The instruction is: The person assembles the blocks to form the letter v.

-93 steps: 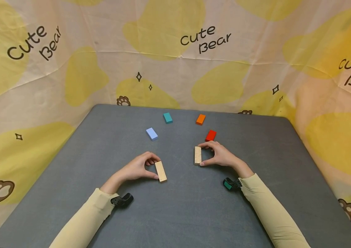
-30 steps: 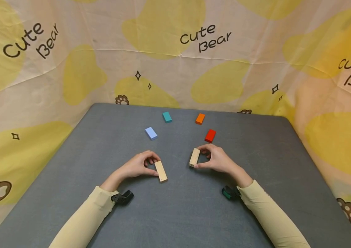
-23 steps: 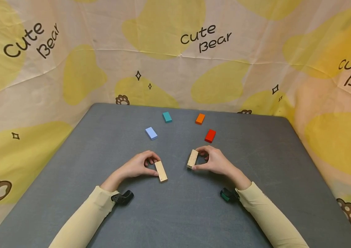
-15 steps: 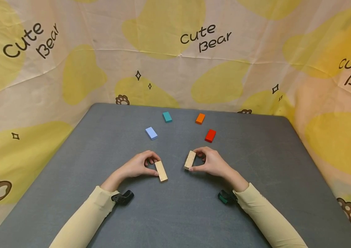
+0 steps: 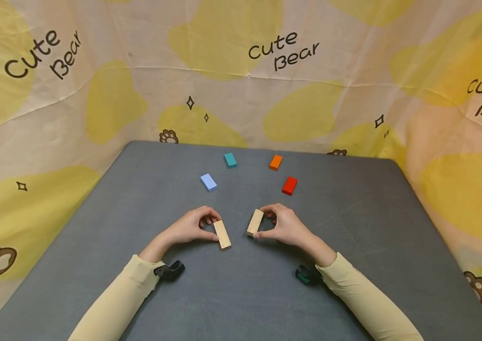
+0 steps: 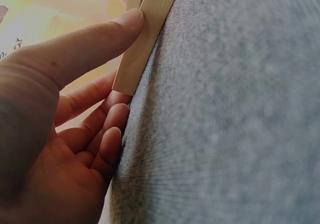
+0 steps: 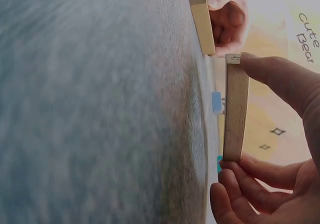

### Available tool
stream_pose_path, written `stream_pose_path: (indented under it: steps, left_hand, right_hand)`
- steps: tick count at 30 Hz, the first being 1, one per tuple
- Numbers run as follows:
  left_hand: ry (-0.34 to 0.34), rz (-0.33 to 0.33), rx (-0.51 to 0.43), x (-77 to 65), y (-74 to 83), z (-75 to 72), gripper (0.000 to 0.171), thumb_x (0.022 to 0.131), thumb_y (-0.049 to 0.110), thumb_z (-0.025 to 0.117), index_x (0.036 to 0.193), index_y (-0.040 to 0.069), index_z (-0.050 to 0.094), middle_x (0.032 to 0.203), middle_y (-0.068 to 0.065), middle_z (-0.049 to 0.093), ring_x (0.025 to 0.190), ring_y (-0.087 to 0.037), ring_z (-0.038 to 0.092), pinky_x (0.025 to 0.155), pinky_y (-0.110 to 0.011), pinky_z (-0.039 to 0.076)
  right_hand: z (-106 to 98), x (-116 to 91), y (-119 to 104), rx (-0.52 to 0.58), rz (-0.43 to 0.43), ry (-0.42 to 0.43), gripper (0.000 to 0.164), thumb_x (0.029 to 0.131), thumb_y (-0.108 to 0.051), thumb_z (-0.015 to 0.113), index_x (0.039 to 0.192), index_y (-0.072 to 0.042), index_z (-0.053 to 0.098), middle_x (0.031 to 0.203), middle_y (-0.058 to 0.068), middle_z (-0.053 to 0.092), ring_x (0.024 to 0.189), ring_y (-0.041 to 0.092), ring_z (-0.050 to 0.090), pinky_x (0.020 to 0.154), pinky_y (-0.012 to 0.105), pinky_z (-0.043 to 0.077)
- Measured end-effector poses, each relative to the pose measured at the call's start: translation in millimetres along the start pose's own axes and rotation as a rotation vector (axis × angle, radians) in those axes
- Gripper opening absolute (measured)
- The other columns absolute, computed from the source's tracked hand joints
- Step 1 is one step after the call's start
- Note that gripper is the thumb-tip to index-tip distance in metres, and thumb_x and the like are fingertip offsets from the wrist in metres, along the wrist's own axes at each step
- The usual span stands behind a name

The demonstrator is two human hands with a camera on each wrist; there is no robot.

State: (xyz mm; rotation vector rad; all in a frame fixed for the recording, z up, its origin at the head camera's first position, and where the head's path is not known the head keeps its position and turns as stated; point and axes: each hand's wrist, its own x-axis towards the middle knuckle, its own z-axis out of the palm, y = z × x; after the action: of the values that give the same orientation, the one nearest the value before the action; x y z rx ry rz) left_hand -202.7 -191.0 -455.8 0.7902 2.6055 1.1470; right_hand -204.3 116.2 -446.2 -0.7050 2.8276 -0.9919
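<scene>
In the head view my left hand (image 5: pixel 190 226) pinches a plain wooden block (image 5: pixel 222 235) between thumb and fingers; the block lies on the grey table. Its end shows a small dark marking in the right wrist view. My right hand (image 5: pixel 287 227) grips a second plain wooden block (image 5: pixel 255 222) by its two ends, thumb at the near end and fingers at the far one. In the right wrist view a gap shows between this block (image 7: pixel 235 109) and the table surface. The two blocks are apart, tilted opposite ways, a short distance from each other.
Beyond the hands lie four-sided flat coloured blocks: light blue (image 5: pixel 209 182) and teal (image 5: pixel 230 160) on the left, red (image 5: pixel 290 185) and orange (image 5: pixel 275 162) on the right. The grey table (image 5: pixel 241 293) ends at a yellow-patterned cloth (image 5: pixel 215 42) behind and at both sides.
My right hand has moved left and slightly nearer with its wooden block, which has turned from upright in view to slanted. My left hand and its block have stayed almost still.
</scene>
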Motion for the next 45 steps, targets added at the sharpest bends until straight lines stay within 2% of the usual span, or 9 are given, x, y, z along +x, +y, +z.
stream_pose_path:
  steps: [12, 18, 33, 45]
  left_hand:
    - [0.0, 0.004, 0.016, 1.3, 0.8, 0.6, 0.045, 0.071, 0.036, 0.083, 0.108, 0.02, 0.063, 0.096, 0.005, 0.058, 0.088, -0.013, 0.054, 0.073, -0.024, 0.045]
    - [-0.004, 0.004, 0.011, 1.0, 1.4, 0.5, 0.045, 0.072, 0.035, 0.083, 0.109, 0.018, 0.063, 0.096, 0.004, 0.058, 0.088, -0.013, 0.053, 0.073, -0.024, 0.044]
    - [-0.003, 0.015, 0.017, 2.5, 0.4, 1.0, 0.045, 0.072, 0.035, 0.082, 0.109, 0.018, 0.063, 0.097, 0.004, 0.059, 0.088, -0.014, 0.054, 0.073, -0.024, 0.044]
    - [0.003, 0.015, 0.032, 3.7, 1.1, 1.5, 0.044, 0.072, 0.035, 0.082, 0.108, 0.018, 0.063, 0.096, 0.004, 0.058, 0.088, -0.014, 0.054, 0.072, -0.024, 0.044]
  right_hand:
    - [6.3, -0.1, -12.8, -0.011, 0.044, 0.027, 0.069, 0.066, -0.045, 0.083, 0.12, -0.008, 0.061, 0.106, 0.007, 0.061, 0.095, 0.019, 0.056, 0.084, 0.034, 0.048]
    - [10.1, -3.4, -19.2, -0.023, 0.075, 0.007, 0.069, 0.065, -0.045, 0.084, 0.119, -0.007, 0.061, 0.105, 0.006, 0.061, 0.095, 0.018, 0.055, 0.084, 0.034, 0.048]
    - [15.4, -7.8, -29.6, -0.05, 0.097, -0.022, 0.069, 0.062, -0.044, 0.086, 0.115, -0.006, 0.063, 0.1, 0.005, 0.06, 0.091, 0.018, 0.053, 0.082, 0.034, 0.045]
    - [19.3, -12.7, -33.6, -0.077, 0.072, -0.015, 0.071, 0.061, -0.045, 0.087, 0.115, -0.006, 0.062, 0.099, 0.004, 0.058, 0.089, 0.016, 0.051, 0.08, 0.033, 0.045]
